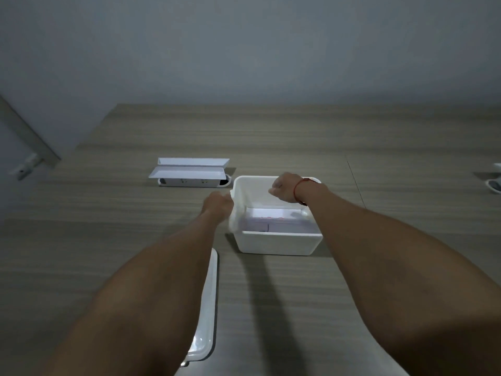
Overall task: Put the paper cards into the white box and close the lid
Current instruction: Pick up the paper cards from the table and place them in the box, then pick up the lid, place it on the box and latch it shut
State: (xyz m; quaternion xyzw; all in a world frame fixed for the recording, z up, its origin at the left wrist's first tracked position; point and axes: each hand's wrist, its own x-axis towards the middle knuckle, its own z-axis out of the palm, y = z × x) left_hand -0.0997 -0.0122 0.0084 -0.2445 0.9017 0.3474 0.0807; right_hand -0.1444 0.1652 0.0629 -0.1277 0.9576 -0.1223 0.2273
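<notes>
The open white box (276,244) stands mid-table. Paper cards (273,221) lie inside on its bottom, white with faint red and dark marks. My left hand (218,204) is closed at the box's left rim, which looks blurred there. My right hand (283,188), a red string around its wrist, hovers over the far part of the box with its fingers curled; I cannot make out anything in them. The white lid (207,308) lies flat on the table near left of the box, largely hidden under my left forearm.
A long white cable box (189,173) with its flap raised sits behind and left of the box. Two small white items (494,183) show at the right edge. The wooden table (379,158) ends at a grey wall behind and drops off at the left.
</notes>
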